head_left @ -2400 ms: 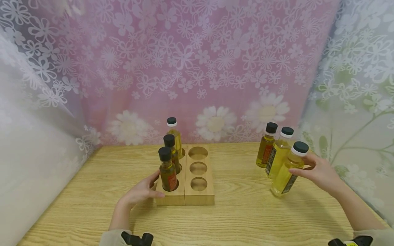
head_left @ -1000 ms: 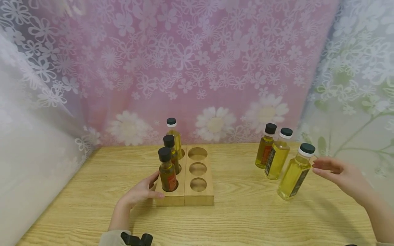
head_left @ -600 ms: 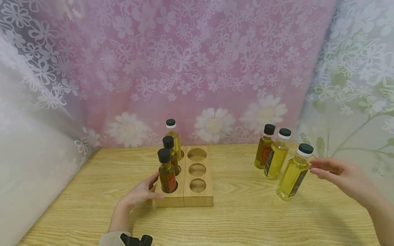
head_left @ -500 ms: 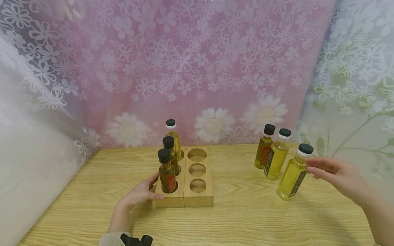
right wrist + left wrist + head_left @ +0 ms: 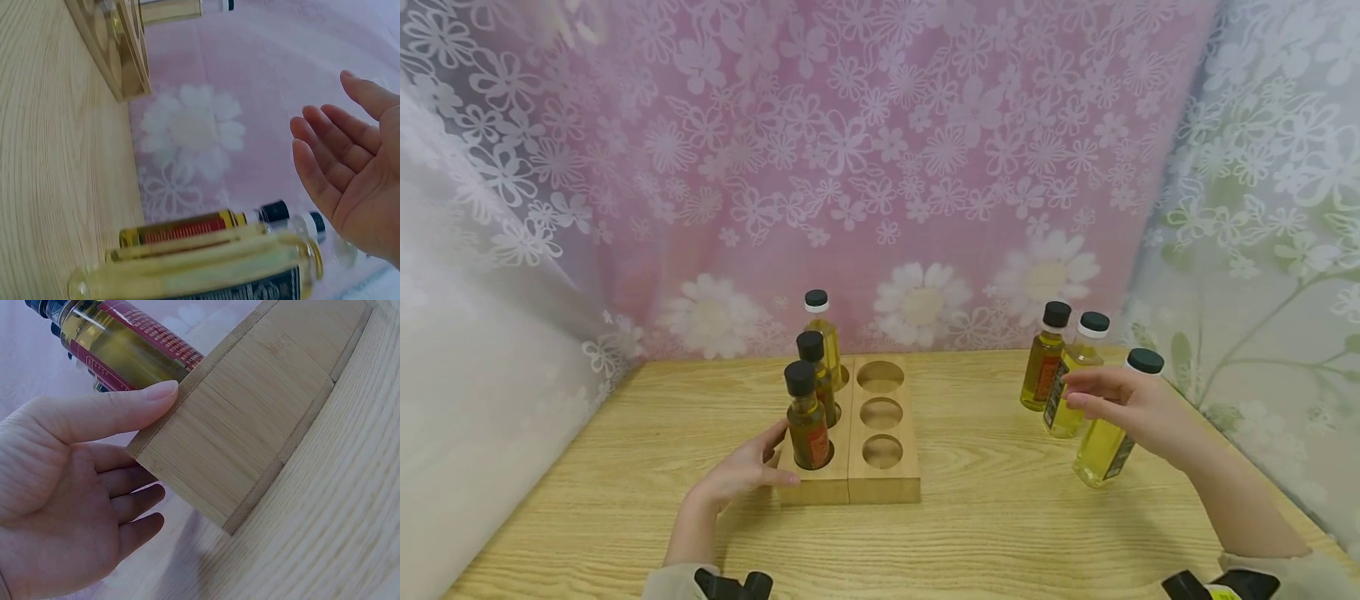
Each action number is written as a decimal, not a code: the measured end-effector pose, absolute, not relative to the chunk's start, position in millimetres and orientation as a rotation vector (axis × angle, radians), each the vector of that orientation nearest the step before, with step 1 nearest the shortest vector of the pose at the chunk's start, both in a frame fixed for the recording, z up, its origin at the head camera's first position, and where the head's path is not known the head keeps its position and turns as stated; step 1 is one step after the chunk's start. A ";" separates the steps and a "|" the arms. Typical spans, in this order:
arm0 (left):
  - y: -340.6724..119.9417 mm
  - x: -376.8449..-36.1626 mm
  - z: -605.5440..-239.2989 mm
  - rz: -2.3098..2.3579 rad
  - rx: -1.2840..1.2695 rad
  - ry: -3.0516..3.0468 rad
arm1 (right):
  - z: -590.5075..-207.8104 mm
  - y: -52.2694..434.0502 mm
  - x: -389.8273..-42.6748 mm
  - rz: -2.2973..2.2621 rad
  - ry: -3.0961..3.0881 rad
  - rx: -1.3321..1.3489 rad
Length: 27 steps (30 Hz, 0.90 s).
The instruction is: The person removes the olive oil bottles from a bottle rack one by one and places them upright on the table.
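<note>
Pink flowered curtain point(image 5: 760, 167) fills the background, reaching down to the back edge of a wood-grain surface point(image 5: 985, 533). Left of the surface's middle, a wooden rack point(image 5: 880, 490) runs forward from near that back edge, made of two blocks side by side, each with three round holes. Three bottles stand upright in the left block: a dark front bottle point(image 5: 809, 440) with a black cap and red label, a dark middle bottle point(image 5: 824, 393), also black-capped, and a yellow rear bottle point(image 5: 830, 346).

Toward the surface's right edge, three more stand upright in a slanting line: a dark, red-labelled far bottle point(image 5: 1039, 375) by the back edge, then a yellow centre bottle point(image 5: 1062, 423) and a yellow near bottle point(image 5: 1096, 458).

The left hand point(image 5: 741, 472) has a light grip on the rack's front left corner, thumb on the front and forefinger at the side, the other fingers loosely bent. The right hand point(image 5: 1138, 408) hovers by the yellow pair, apart from them, its grip wide and holding nothing, fingers gently curved and thumb spread.
</note>
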<state>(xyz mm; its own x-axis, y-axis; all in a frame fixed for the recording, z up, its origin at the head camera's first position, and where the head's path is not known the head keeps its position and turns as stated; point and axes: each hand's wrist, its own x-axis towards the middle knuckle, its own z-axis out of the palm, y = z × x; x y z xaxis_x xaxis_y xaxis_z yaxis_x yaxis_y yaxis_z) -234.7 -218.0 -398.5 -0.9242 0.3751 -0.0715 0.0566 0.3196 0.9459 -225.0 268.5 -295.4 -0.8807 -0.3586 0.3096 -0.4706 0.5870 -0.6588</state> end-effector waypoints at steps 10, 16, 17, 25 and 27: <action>-217.7 -235.1 -399.1 1.635 0.394 2.327 | -296.7 221.1 -243.4 1.391 -2.593 0.881; -217.2 -236.0 -398.9 1.621 0.384 2.344 | -293.8 196.3 -250.9 1.385 -2.598 0.902; -217.1 -235.8 -398.8 1.619 0.380 2.345 | -293.4 192.2 -252.1 1.373 -2.595 0.912; -217.9 -234.7 -396.1 1.611 0.388 2.359 | -290.4 156.4 -260.4 1.370 -2.602 0.994; -218.2 -234.1 -395.0 1.615 0.386 2.360 | -289.6 146.8 -261.4 1.369 -2.603 1.004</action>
<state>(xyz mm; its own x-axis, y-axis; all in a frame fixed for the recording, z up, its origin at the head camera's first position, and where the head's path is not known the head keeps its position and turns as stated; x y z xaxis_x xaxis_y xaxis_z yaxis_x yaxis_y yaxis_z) -234.1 -218.2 -395.0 -0.9322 0.3570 -0.0600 0.0734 0.3485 0.9344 -261.4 146.8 -289.6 -0.7907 -0.5264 0.3126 -0.5559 0.4033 -0.7269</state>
